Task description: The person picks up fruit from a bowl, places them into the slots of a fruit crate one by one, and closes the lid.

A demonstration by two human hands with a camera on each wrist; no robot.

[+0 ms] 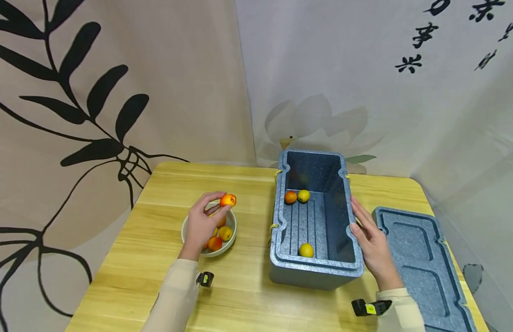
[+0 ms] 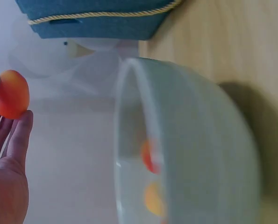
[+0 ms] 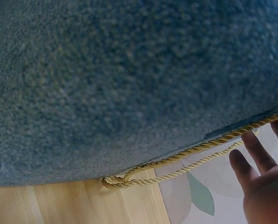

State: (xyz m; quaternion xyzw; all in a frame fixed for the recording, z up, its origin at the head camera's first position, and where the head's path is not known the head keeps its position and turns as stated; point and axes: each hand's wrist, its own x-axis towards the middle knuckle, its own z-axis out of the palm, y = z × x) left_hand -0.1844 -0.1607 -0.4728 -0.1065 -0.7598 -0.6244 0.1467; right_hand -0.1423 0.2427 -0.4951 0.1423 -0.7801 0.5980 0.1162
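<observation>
My left hand (image 1: 200, 226) pinches a small red-orange fruit (image 1: 228, 200) between thumb and fingertips, above the far side of a pale round bowl (image 1: 234, 230). In the left wrist view, the fruit (image 2: 11, 94) sits between thumb and fingers, higher than the bowl's rim (image 2: 129, 65). Several red-orange and yellow fruits (image 1: 225, 233) lie in the bowl, partly hidden by the hand. My right hand (image 1: 374, 249) rests with extended fingers along the right side of a blue-grey foam box (image 1: 314, 276). The right wrist view shows its fingers (image 3: 244, 168) by the box's twisted gold cord (image 3: 195, 151).
Inside the lidless box lie an orange fruit (image 1: 291, 197) and a yellow one (image 1: 303, 196) side by side, with another yellow fruit (image 1: 306, 250) nearer the front. The box's lid (image 1: 422, 258) lies at the right. A printed curtain (image 1: 190, 83) hangs behind the wooden table (image 1: 248, 295).
</observation>
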